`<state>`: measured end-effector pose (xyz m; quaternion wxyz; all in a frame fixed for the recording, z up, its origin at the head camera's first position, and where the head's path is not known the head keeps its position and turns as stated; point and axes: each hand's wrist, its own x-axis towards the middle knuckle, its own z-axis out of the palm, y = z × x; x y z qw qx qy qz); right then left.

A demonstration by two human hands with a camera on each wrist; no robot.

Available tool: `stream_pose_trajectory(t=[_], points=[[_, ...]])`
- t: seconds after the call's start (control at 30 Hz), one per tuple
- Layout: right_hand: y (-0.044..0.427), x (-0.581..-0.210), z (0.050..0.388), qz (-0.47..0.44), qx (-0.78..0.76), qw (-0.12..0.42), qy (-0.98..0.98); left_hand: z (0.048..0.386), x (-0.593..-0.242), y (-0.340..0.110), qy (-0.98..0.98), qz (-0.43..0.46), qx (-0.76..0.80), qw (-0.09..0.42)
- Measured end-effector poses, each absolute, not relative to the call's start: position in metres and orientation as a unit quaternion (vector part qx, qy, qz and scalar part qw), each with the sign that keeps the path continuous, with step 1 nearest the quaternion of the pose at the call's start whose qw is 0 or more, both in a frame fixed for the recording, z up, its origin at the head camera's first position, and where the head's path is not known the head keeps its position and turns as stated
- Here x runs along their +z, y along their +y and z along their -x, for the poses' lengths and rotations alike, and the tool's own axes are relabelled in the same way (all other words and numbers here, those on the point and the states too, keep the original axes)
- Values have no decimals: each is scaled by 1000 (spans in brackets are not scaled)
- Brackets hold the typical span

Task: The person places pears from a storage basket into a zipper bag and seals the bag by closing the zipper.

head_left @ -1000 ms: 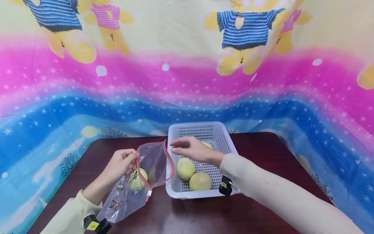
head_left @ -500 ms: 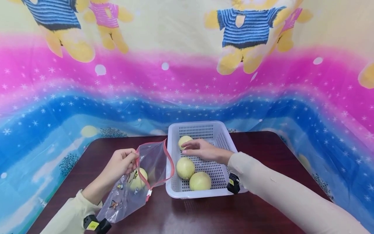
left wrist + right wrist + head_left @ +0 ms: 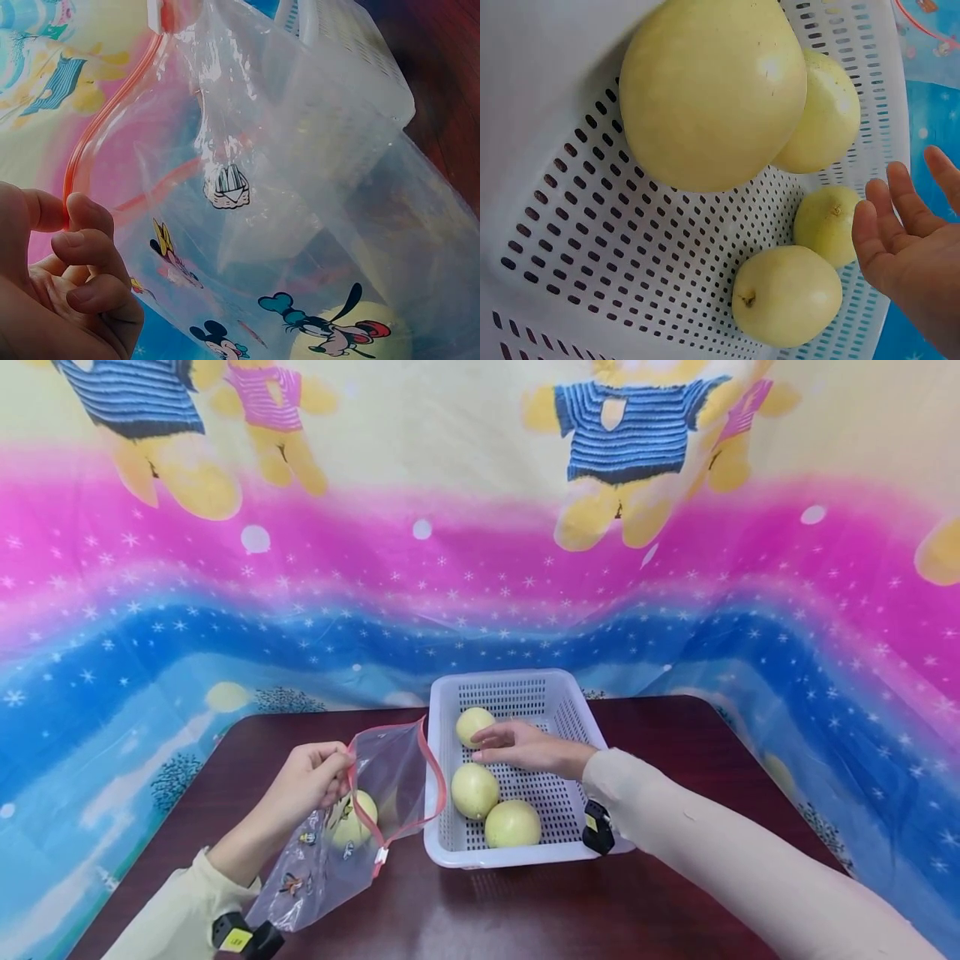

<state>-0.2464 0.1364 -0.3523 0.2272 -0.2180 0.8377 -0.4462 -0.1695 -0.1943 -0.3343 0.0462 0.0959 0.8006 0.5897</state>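
Note:
My left hand [image 3: 303,787] pinches the red zip edge of a clear plastic bag [image 3: 318,881], whose mouth gapes toward the basket. One pale yellow-green pear [image 3: 351,821] lies inside the bag, seen through the printed plastic. Over the white basket [image 3: 517,861] is my right hand [image 3: 531,748], holding nothing, its fingers spread and lightly bent in the right wrist view. Its fingertips are beside the far pear [image 3: 473,727]; contact is unclear. Two more pears sit nearer, a middle pear [image 3: 475,791] and a front pear [image 3: 513,823]. Another pear [image 3: 787,296] shows in the right wrist view.
The dark red-brown table [image 3: 450,918] carries the bag and basket. A white slider [image 3: 381,856] sits on the bag's zip edge. Behind the table hangs a colourful cloth [image 3: 480,568] printed with bears. Black wrist cameras are strapped over both sleeves.
My right hand has moved right, from beside the bag's mouth further over the basket, uncovering the far pear. The left hand and bag stay nearly in place.

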Motion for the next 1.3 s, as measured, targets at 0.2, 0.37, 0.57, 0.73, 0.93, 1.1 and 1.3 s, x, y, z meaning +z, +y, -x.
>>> stream_pose_trajectory(t=[0.2, 0.37, 0.57, 0.73, 0.93, 1.1, 1.3], points=[[134, -352, 250, 204, -441, 251, 837, 168, -335, -195, 803, -98, 586, 45], [131, -348, 256, 194, -422, 249, 850, 168, -336, -195, 803, -97, 586, 47], [132, -346, 264, 198, -409, 258, 853, 169, -338, -195, 801, -97, 588, 52], [136, -350, 271, 202, -399, 271, 852, 169, -337, -196, 802, -97, 588, 50], [137, -357, 275, 200, -366, 276, 866, 169, -337, -196, 804, -101, 585, 48], [136, -364, 275, 198, -349, 291, 868, 170, -336, -196, 805, -101, 582, 47], [132, -369, 274, 197, -346, 318, 860, 170, -335, -195, 804, -98, 584, 48]])
